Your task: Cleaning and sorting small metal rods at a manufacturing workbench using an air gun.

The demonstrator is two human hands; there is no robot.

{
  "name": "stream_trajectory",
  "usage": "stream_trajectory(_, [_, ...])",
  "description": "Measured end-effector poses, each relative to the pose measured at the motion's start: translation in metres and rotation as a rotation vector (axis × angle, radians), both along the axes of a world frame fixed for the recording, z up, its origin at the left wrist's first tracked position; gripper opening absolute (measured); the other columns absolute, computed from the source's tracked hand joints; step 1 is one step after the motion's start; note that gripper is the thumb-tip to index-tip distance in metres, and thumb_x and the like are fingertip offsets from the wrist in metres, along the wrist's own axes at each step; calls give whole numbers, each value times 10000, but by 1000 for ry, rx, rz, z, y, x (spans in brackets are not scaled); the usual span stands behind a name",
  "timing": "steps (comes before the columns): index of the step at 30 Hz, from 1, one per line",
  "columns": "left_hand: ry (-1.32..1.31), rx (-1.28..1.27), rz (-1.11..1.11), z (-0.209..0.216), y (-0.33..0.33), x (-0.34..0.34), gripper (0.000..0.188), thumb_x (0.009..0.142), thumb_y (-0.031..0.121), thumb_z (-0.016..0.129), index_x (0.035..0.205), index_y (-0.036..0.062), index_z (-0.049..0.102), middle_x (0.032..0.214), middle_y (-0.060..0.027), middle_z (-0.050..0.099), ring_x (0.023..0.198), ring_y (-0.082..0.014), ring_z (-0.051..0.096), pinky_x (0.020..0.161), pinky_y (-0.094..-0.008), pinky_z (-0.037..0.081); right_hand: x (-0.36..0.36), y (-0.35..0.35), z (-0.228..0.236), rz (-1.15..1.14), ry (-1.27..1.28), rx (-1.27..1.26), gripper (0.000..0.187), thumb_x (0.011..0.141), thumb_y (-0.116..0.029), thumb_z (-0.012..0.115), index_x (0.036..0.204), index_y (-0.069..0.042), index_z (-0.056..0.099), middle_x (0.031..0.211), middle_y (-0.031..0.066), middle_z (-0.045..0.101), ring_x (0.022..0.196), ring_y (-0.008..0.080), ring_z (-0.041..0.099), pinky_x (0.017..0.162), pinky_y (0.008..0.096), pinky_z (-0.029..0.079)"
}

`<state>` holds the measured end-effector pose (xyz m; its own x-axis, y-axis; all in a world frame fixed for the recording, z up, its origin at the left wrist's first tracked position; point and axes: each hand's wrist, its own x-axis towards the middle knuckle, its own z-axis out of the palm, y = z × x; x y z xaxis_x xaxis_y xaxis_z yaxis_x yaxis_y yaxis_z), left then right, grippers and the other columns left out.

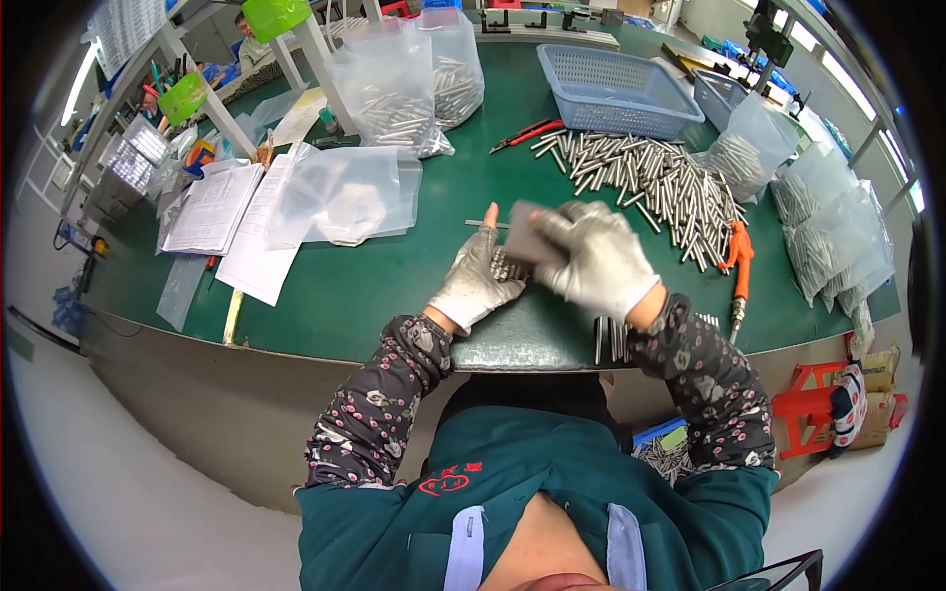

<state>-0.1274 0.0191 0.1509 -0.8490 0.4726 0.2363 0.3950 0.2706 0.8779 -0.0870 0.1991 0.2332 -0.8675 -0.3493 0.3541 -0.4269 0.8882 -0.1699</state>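
My left hand (pixel 471 284), in a white glove with bare fingertips, is closed around a bundle of short metal pins (pixel 503 264), their ends facing up. Gripped in my gloved right hand (pixel 603 264) is a flat dark grey block (pixel 535 236), held against or just over the pin ends; motion blur hides whether they touch. One loose pin (pixel 475 223) lies on the green table past my left thumb. Several more pins (pixel 612 340) lie at the front edge, partly hidden by my right forearm. A large heap of similar pins (pixel 655 182) spreads out beyond my right hand.
Behind the heap stands a blue plastic basket (pixel 621 91), with red-handled pliers (pixel 527 134) beside it. An orange air gun (pixel 739 261) lies to the right, near bags of pins (pixel 823 231). Papers (pixel 212 207), plastic bags (pixel 345 192) and filled bags (pixel 389 98) occupy the left.
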Motion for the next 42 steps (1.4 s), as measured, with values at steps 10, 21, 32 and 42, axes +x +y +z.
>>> stream_trajectory(10, [-129,26,-15,-13,-3,-5,1075,592,143,758,1406,31,66,1078,-144,515,1045,-284,496,947,-338,375,-6,-3,-4,-11,4,-151,496,652,-442,671,931,-43,579,908,140,556,860,297,571,746,379,461])
stream_trajectory(21, [349,-653,-89,-2,-25,-8,978,615,539,673,1361,56,265,1269,-127,421,1174,-262,399,1055,-535,117,-26,-45,-50,313,-31,-183,330,763,-321,611,945,-65,509,797,114,559,712,294,582,597,373,467])
stream_trajectory(32, [529,-731,113,-9,-45,23,893,734,475,605,1367,-12,204,1224,-185,446,1194,-306,384,1057,-467,187,-37,-43,-45,394,316,-61,57,747,-78,557,778,-51,518,649,78,538,538,226,581,462,333,446])
stream_trajectory(42, [520,-627,135,0,-47,23,811,687,338,694,1325,27,302,1203,-178,449,1175,-311,393,1057,-440,221,-43,-45,-51,229,237,-43,146,719,-129,588,828,-79,504,675,98,519,585,285,555,502,389,431])
